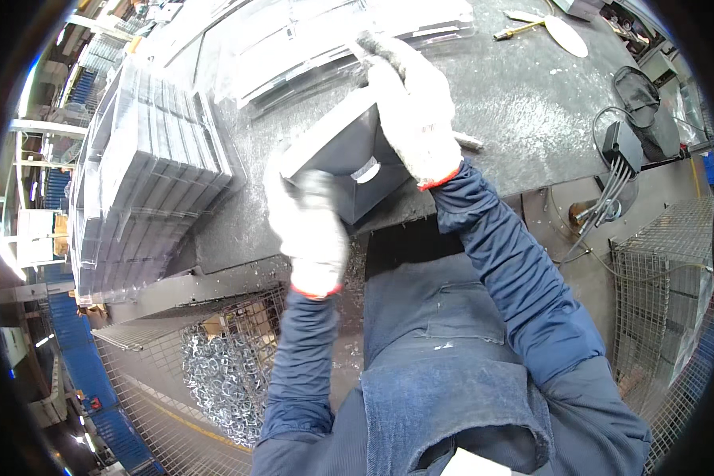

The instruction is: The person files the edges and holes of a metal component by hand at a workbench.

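the left hand (pixel 309 230) closes its grip on the near lower corner of a dark folded sheet-metal part (pixel 353 159), which is held tilted above the near edge of the surface (pixel 523 103). the right hand (pixel 411 111) clamps the far upper edge. judgement: keep both gloves clear of sharp edges and support opposite corners. a stack of clear trays (pixel 147 166) stands left.

Two gloved hands (pixel 309 230), one clear box (pixel 349 159), perhaps two wire baskets (pixel 658 262).
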{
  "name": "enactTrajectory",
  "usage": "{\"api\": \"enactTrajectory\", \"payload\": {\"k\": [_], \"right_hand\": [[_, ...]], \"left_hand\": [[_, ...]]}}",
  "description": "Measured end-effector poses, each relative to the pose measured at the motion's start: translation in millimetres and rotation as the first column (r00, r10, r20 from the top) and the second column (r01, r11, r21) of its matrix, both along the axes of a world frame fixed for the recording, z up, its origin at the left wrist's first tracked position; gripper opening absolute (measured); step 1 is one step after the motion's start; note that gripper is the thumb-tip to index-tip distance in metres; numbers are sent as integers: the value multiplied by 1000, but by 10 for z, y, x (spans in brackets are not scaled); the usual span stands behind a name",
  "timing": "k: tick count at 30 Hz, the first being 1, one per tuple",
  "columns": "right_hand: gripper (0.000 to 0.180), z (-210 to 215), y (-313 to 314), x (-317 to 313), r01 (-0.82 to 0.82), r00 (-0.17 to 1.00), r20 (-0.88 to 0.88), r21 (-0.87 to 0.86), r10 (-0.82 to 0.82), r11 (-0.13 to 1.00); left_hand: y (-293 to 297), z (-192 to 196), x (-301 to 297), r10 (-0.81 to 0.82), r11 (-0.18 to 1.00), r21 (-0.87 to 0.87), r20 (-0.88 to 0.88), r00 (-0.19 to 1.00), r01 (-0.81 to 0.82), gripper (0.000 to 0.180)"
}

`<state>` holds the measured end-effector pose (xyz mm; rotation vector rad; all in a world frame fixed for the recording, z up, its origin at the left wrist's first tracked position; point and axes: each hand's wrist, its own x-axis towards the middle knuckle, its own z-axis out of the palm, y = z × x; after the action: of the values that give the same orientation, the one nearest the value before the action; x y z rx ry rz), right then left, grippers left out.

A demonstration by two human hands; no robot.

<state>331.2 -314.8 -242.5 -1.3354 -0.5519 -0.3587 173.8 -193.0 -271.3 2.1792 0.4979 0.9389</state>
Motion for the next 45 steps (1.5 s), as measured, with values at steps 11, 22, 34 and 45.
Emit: {"api": "enactTrajectory", "payload": {"k": [11,22,34,45], "right_hand": [[48,-228,-894,-832,79,975,220,-489,35,869],[47,-304,-370,-1190,189,894,396,-757,209,625],[50,-425,-392,-1354,40,955,248,-657,165,753],[48,-205,-341,-914,226,861,433,-795,267,563]], "left_hand": [[809,860,265,-503,862,-232,-492,711,450,56],[764,768,232,-468,865,-62,-457,756,498,56],[894,653,216,-533,843,-345,-436,725,412,45],[978,679,386,-435,845,19,-557,708,535,47]]}}
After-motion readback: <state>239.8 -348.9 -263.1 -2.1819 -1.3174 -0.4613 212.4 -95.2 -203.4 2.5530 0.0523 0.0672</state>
